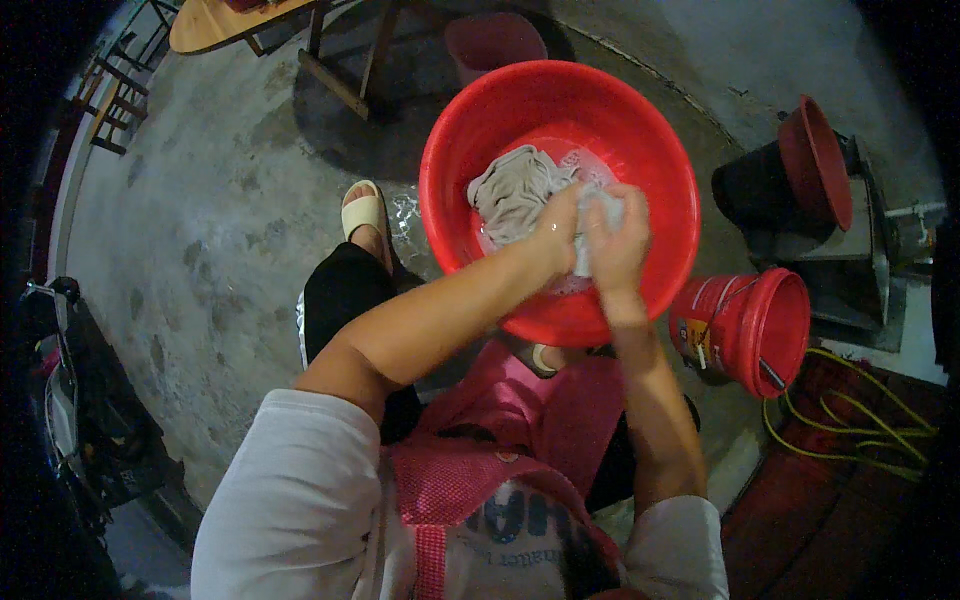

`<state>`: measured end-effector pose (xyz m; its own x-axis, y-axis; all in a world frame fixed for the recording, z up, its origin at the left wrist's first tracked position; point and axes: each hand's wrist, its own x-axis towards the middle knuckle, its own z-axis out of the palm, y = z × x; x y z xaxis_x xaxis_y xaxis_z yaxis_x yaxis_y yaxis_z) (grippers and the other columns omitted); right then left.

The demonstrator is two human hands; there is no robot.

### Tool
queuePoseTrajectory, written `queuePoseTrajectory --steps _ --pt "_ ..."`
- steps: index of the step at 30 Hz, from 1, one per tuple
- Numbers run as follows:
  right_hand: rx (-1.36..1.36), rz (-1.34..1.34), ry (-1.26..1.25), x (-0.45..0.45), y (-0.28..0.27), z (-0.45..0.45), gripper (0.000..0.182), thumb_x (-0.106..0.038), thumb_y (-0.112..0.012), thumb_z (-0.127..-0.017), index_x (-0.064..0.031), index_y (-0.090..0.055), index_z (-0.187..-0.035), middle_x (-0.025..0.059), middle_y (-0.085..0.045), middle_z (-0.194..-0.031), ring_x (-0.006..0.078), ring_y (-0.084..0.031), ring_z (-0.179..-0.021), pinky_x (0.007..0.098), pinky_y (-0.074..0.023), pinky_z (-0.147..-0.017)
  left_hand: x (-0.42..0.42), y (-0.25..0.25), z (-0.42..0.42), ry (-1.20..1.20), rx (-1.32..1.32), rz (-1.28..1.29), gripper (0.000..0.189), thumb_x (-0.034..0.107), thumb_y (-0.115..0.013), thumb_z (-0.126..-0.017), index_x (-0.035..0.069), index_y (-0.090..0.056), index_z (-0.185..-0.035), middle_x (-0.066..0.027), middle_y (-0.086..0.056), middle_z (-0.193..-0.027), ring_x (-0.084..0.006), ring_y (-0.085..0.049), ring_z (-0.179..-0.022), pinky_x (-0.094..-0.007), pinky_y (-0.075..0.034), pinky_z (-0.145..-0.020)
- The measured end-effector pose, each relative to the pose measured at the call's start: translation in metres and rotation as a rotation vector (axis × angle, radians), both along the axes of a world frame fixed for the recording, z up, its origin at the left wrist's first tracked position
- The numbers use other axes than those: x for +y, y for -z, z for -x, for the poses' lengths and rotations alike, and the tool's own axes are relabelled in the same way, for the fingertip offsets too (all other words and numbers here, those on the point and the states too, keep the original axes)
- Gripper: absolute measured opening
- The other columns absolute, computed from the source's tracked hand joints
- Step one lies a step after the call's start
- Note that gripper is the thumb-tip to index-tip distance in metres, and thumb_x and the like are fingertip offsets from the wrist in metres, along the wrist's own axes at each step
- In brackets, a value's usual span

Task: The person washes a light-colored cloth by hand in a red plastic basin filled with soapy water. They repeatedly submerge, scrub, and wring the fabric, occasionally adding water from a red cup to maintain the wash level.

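A large red plastic basin [559, 79] stands before me with wet, light grey cloth [510, 187] and some sudsy water [589, 161] in it. Over the middle of the basin, my left hand [559, 225] grips a bunched part of the cloth. Close beside it on the right, my right hand [622, 232] presses on the same bunch, its fingers bent over the fabric and blurred. A pale strip of the cloth hangs between the two palms. The rest of it lies heaped at the left of the basin. My fingertips are partly hidden by the fabric.
A red bucket [739, 330] leans right of the basin, near a yellow-green hose [862, 431]. Beyond it are a black bucket [754, 187] and a dark red basin [814, 161]. A pink stool [495, 41] and a wooden table [225, 26] stand farther off. The concrete floor [225, 165] has wet patches.
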<state>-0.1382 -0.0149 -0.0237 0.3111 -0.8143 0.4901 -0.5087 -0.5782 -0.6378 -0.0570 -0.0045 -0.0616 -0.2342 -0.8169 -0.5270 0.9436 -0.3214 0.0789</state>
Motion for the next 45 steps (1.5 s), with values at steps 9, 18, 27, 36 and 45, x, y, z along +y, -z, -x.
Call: queuePoseTrajectory --steps 9,18,27,36,45 --pt "-0.440 -0.621 0.057 -0.019 0.003 0.008 0.015 -0.019 -0.055 -0.075 -0.0042 -0.054 -0.080 0.0076 -0.058 -0.076 0.0210 -0.054 -0.069 0.0284 -0.0420 -0.063 -0.006 -0.027 -0.002 -0.011 -0.135 0.081 0.020 0.027 -0.047 -0.079 0.009 -0.055 -0.075 -0.0036 -0.058 -0.070 -0.0176 -0.055 -0.063 -0.0328 -0.045 -0.059" --pt "-0.849 -1.508 -0.472 -0.003 -0.004 0.015 0.040 -0.024 -0.052 -0.082 -0.0063 -0.041 -0.115 0.0071 -0.047 -0.114 0.0228 -0.044 -0.106 0.0388 -0.0349 -0.092 -0.008 -0.051 -0.027 0.077 -0.552 0.559 0.019 0.009 -0.057 -0.074 0.001 -0.055 -0.090 -0.0050 -0.056 -0.073 -0.0140 -0.054 -0.065 -0.0259 -0.045 -0.059" --pt "-0.363 -1.593 -0.249 0.009 0.000 0.009 0.010 -0.016 -0.049 -0.076 -0.0060 -0.049 -0.074 0.0003 -0.046 -0.058 0.0060 -0.039 -0.043 0.0181 -0.0256 -0.034 -0.017 -0.030 -0.028 0.222 -0.967 0.644 0.020 0.017 -0.060 -0.074 0.001 -0.058 -0.086 -0.0032 -0.056 -0.069 -0.0105 -0.052 -0.062 -0.0230 -0.042 -0.056" --pt "0.052 -1.158 -0.277 0.004 0.013 0.009 0.019 -0.024 -0.053 -0.075 -0.0062 -0.053 -0.082 -0.0005 -0.049 -0.061 0.0088 -0.046 -0.054 0.0208 -0.0362 -0.047 -0.019 -0.022 -0.023 0.103 -0.692 0.205 0.016 0.017 -0.056 -0.076 0.002 -0.056 -0.077 -0.0065 -0.055 -0.065 -0.0157 -0.052 -0.056 -0.0294 -0.043 -0.049" --pt "-0.079 -1.193 -0.299 -0.028 -0.029 0.053 0.042 -0.025 -0.056 -0.077 0.0010 -0.049 -0.110 0.0060 -0.054 -0.101 0.0139 -0.050 -0.091 0.0260 -0.0387 -0.081 0.005 -0.011 0.006 0.575 -1.190 0.433 0.040 0.024 -0.054 -0.073 -0.004 -0.048 -0.101 -0.0184 -0.058 -0.085 -0.0269 -0.057 -0.076 -0.0361 -0.047 -0.067"
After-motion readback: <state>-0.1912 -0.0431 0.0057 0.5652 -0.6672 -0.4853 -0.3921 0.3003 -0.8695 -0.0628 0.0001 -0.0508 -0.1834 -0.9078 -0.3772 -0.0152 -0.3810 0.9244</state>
